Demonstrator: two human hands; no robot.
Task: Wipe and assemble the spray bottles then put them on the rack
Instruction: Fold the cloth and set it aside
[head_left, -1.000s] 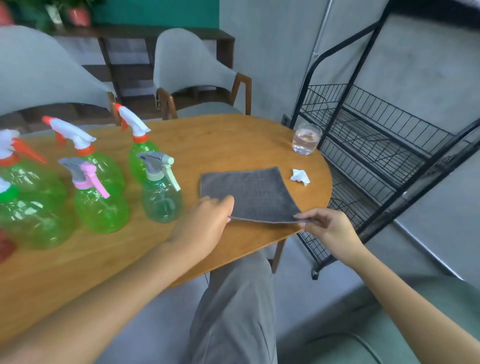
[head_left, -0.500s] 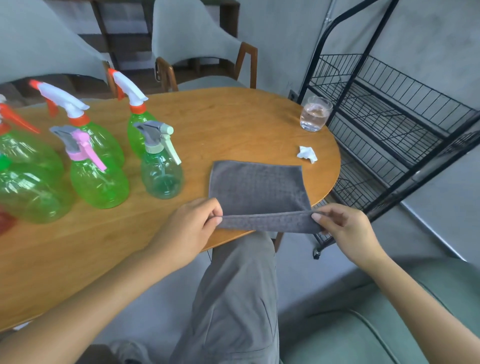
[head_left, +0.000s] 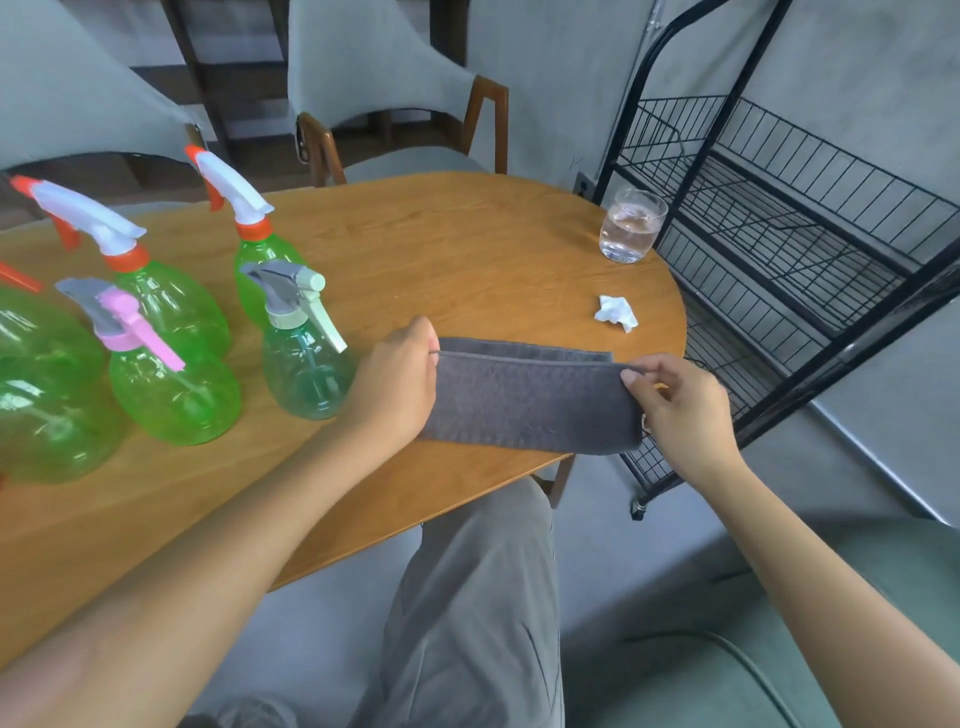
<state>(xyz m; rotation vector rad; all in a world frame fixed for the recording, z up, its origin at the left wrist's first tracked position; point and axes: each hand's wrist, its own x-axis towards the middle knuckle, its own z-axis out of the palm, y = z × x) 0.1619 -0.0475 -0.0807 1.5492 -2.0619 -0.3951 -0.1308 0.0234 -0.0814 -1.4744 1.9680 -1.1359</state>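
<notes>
At the frame's centre, on the near edge of the table (head_left: 467, 249), the grey cloth (head_left: 524, 400) lies folded with its long axis running left to right. The left hand (head_left: 395, 384) and right hand (head_left: 680, 405) each pinch an upper corner, though the left fingertips are probably hidden behind the cloth. Half a second ago it lay flat with only its near edge lifted; that edge now sits folded over toward the far edge, while the spray bottles (head_left: 306, 353) stand unmoved at the left.

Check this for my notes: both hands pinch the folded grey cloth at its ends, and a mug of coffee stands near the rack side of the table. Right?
Not quite. Both hands, left and right, do pinch the folded grey cloth at its ends, but what stands near the rack side of the table is a clear glass of water, not a mug of coffee. The head view shows it.
</notes>
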